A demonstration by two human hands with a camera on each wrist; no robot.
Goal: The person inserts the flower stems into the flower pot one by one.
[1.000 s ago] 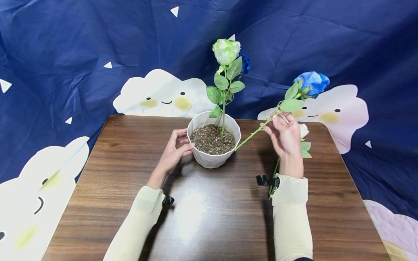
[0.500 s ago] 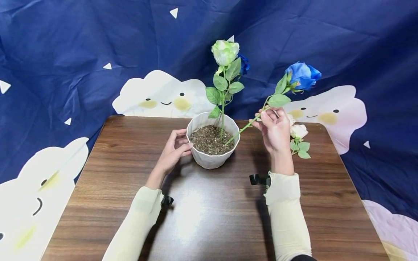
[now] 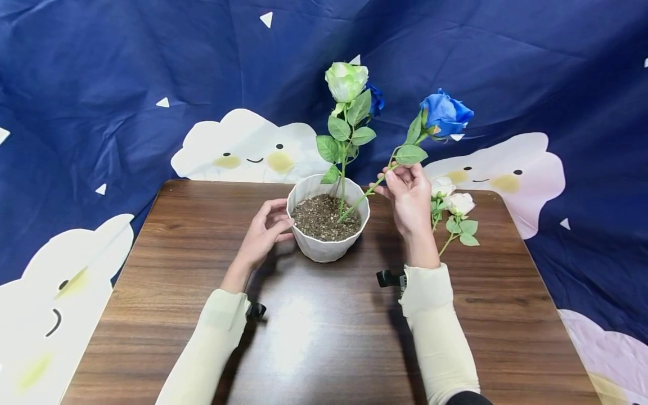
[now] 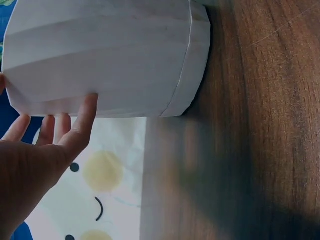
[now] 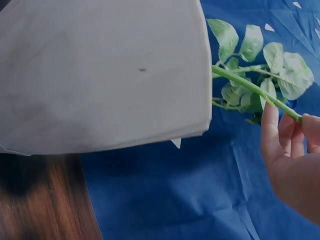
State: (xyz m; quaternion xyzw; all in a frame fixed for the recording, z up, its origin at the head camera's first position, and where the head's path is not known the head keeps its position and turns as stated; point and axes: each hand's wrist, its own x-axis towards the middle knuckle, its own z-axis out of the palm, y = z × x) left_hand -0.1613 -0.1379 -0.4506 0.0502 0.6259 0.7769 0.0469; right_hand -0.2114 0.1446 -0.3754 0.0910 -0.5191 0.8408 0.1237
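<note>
A white faceted flowerpot filled with dark soil stands on the table. My left hand holds its left side, fingers and thumb bent against the wall near the rim; the left wrist view shows the fingertips on the wall. My right hand pinches the green stem of a blue rose just below its lower leaves. The stem slants down over the pot's right rim, its lower end at the soil. A pale green rose stands upright in the pot, with a darker blue rose behind it.
Two white roses lie on the wooden table right of the pot, partly behind my right hand. A dark blue cloth printed with smiling clouds hangs behind the table's far edge.
My right hand has moved left with the blue rose, bringing the stem's lower end from outside the pot's right rim to the soil inside. My left hand stays at the pot.
</note>
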